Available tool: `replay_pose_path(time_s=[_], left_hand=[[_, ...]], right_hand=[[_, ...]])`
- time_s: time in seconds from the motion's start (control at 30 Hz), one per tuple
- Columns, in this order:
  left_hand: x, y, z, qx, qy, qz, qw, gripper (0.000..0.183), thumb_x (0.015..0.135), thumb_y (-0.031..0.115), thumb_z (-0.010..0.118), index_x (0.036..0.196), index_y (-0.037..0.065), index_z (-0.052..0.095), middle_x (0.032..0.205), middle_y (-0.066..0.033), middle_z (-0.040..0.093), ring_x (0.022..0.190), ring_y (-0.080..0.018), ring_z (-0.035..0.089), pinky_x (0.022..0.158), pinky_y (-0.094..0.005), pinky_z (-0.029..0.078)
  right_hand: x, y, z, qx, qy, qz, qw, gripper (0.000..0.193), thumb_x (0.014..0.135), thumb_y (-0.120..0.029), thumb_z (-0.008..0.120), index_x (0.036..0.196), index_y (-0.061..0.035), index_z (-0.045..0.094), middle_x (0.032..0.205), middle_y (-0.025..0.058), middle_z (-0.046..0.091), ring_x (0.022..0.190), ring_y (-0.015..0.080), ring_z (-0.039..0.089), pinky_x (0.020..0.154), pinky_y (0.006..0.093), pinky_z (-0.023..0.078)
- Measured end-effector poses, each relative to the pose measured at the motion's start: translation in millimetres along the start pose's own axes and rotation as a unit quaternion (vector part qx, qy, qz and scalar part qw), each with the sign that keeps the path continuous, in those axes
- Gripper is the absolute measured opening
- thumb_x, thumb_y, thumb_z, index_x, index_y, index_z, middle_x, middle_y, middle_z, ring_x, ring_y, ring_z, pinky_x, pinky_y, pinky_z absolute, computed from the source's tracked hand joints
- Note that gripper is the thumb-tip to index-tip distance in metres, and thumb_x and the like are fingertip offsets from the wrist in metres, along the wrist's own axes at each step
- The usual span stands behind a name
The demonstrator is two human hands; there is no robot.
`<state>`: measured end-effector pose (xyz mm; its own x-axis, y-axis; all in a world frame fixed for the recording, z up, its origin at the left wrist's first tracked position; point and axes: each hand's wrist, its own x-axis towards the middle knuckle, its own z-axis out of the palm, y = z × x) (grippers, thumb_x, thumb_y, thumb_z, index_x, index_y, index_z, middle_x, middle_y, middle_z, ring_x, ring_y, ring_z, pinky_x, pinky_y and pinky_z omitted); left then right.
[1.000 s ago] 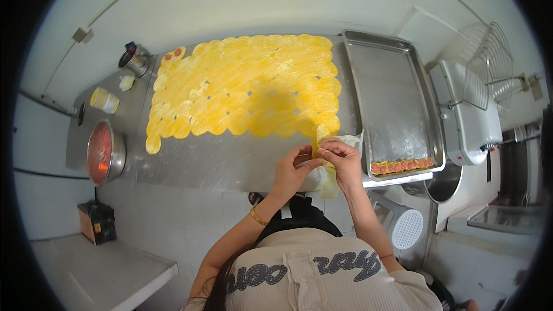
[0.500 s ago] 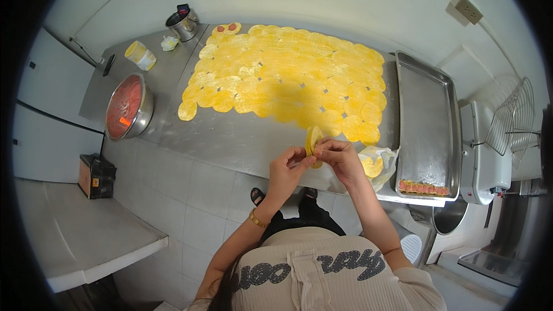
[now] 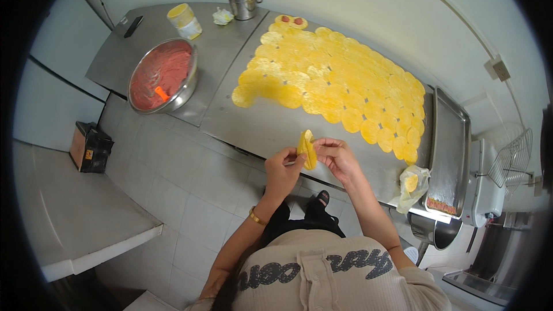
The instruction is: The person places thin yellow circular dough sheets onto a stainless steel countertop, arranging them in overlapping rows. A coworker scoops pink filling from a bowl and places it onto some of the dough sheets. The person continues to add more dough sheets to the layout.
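Observation:
In my left hand (image 3: 283,168) is a small stack of round yellow dumpling wrappers (image 3: 307,151), pinched between thumb and fingers and bent along its length. The fingers of my right hand (image 3: 339,160) are closed together at the stack's right edge. Both hands are above the near edge of the steel table. Beyond them spreads a wide sheet of overlapping yellow wrappers (image 3: 345,80), laid out in rows. Two lumps of pink filling (image 3: 298,21) sit on wrappers at its far left corner.
To the left stands a steel bowl (image 3: 193,83) of pink filling with an orange-handled tool (image 3: 162,93). Behind it are a yellow-and-white tub (image 3: 185,21) and a metal pail (image 3: 244,6). On the right, an opened plastic bag (image 3: 420,187) lies beside a long metal tray (image 3: 450,144).
My view and body have turned left, so the table has swung rightward in the picture. The wrapper stack now lies more in my left hand, with my right fingers at its edge.

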<state>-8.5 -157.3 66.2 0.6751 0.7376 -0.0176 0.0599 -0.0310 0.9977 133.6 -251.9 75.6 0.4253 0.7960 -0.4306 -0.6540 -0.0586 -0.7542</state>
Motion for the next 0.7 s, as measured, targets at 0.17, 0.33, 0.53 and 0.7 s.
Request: replay_pose_path(time_s=[0.17, 0.33, 0.53, 0.7], left_hand=[[3, -24, -77, -0.087, 0.094, -0.076, 0.989, 0.018, 0.083, 0.010, 0.064, 0.092, -0.005, 0.059, 0.082, -0.0065, 0.062, 0.074, -0.0101, 0.061, 0.065, -0.0223, 0.051], [-10, -30, -135, -0.135, 0.141, -0.087, 0.977, 0.020, 0.086, 0.013, 0.061, 0.094, -0.005, 0.057, 0.085, -0.0050, 0.060, 0.078, -0.0101, 0.058, 0.068, -0.0220, 0.051], [-31, -36, -147, -0.115, 0.153, -0.135, 0.972, 0.018, 0.086, 0.013, 0.061, 0.094, -0.003, 0.060, 0.085, -0.0055, 0.061, 0.076, -0.0109, 0.060, 0.070, -0.0257, 0.054], [-37, -38, -132, -0.141, 0.136, -0.160, 0.967, 0.018, 0.085, 0.013, 0.061, 0.093, -0.002, 0.059, 0.085, -0.0057, 0.061, 0.077, -0.0124, 0.061, 0.073, -0.0279, 0.054]], right_hand=[[59, 11, 36, 0.187, 0.053, -0.013, 0.981, 0.021, 0.090, -0.009, 0.046, 0.109, 0.0018, 0.047, 0.099, 0.0097, 0.060, 0.084, 0.0176, 0.062, 0.076, 0.0294, 0.051], [135, 12, 43, 0.173, 0.035, -0.009, 0.984, 0.019, 0.091, -0.010, 0.046, 0.106, 0.0020, 0.047, 0.105, 0.0113, 0.059, 0.094, 0.0204, 0.060, 0.084, 0.0329, 0.049], [160, 80, 35, -0.526, 0.168, -0.308, 0.774, 0.028, 0.081, -0.008, 0.057, 0.108, -0.0014, 0.056, 0.110, 0.0178, 0.056, 0.101, 0.0336, 0.054, 0.088, 0.0396, 0.044], [156, 103, 34, -0.634, 0.046, -0.373, 0.676, 0.032, 0.077, -0.005, 0.057, 0.109, -0.0017, 0.059, 0.120, 0.0158, 0.050, 0.109, 0.0332, 0.049, 0.093, 0.0374, 0.042]])
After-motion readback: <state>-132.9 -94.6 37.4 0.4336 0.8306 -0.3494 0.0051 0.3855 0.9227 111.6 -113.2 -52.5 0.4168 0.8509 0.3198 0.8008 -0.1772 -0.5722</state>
